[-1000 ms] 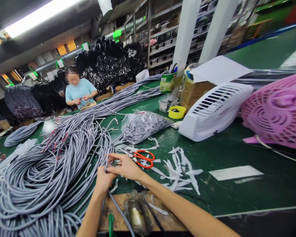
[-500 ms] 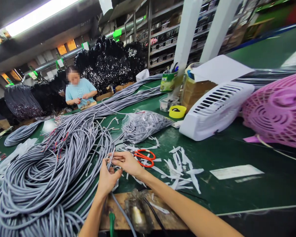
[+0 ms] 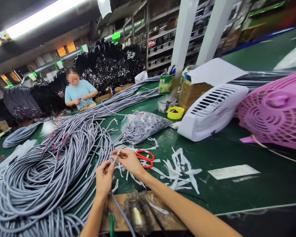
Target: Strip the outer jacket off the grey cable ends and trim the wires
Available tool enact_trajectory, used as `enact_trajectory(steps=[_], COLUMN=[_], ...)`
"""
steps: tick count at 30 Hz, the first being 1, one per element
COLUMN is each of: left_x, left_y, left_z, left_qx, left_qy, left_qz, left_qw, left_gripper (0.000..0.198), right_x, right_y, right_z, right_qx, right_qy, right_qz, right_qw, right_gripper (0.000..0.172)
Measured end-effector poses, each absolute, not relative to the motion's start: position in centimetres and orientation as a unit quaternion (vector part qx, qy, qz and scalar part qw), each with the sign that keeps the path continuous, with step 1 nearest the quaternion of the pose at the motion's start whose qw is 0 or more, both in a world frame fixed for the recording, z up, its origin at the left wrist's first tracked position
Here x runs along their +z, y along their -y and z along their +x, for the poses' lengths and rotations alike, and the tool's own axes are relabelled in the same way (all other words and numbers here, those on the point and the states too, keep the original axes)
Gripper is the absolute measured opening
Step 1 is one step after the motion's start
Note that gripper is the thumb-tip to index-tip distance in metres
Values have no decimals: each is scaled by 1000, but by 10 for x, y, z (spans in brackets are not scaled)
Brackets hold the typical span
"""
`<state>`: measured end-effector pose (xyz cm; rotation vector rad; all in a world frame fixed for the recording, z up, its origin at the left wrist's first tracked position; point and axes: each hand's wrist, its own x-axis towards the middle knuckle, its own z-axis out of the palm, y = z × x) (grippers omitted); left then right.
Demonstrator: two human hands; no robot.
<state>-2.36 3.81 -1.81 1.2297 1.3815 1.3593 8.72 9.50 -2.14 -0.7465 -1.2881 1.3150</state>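
Between my two hands is the end of a grey cable (image 3: 122, 210), whose length runs down past the wooden board to the bottom edge. My left hand (image 3: 105, 174) is closed around it, thumb against the curled fingers. My right hand (image 3: 128, 161) pinches the cable's pale tip just above; the fingers partly hide it. Red-handled scissors (image 3: 145, 159) lie right beside my right hand, their blades hidden. Under and around my hands are white strips (image 3: 180, 169). A large heap of coiled grey cables (image 3: 51, 177) lies to the left of my left hand.
A clear bag of short grey pieces (image 3: 144, 126) sits beyond my hands. Yellow tape (image 3: 175, 112), a white plastic housing (image 3: 212, 110) and a pink fan (image 3: 276, 108) stand to the right. A wooden board (image 3: 118, 219) with a metal part is in front. Another person (image 3: 80, 90) works across the table.
My left hand has shifted slightly left and its thumb has closed in. My right hand has turned a little, and the cable tip now points up to the right. The view has moved slightly.
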Motion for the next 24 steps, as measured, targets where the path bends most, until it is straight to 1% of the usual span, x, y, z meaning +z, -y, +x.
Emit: enact_trajectory(steps=[3, 6, 10, 12, 14, 20, 24], left_x=[-16, -15, -16, -18, -19, -20, -21], left_y=[-39, -38, -39, -39, -40, -40, -39], left_z=[-24, -24, -25, -25, -26, -29, -31], left_qx=[519, 524, 551, 571, 583, 584, 606], left_qy=[-515, -495, -514, -531, -542, -547, -575], left_qz=[481, 469, 428, 406, 405, 445, 411], left_qw=[484, 511, 500, 476, 449, 401, 364], left_gripper=[45, 45, 44, 41, 38, 24, 24], right_x=[-21, -21, -23, -23, -21, -15, -16], right_y=[-95, -97, -106, -109, -108, -91, -87], right_z=[87, 90, 98, 102, 102, 94, 93], right_qx=[530, 505, 452, 423, 408, 378, 312], right_qy=[547, 543, 510, 487, 489, 621, 674], right_qz=[-330, -349, -391, -409, -410, -369, -366], right_qw=[557, 573, 619, 645, 653, 579, 560], right_gripper=[19, 16, 22, 28, 31, 27, 24])
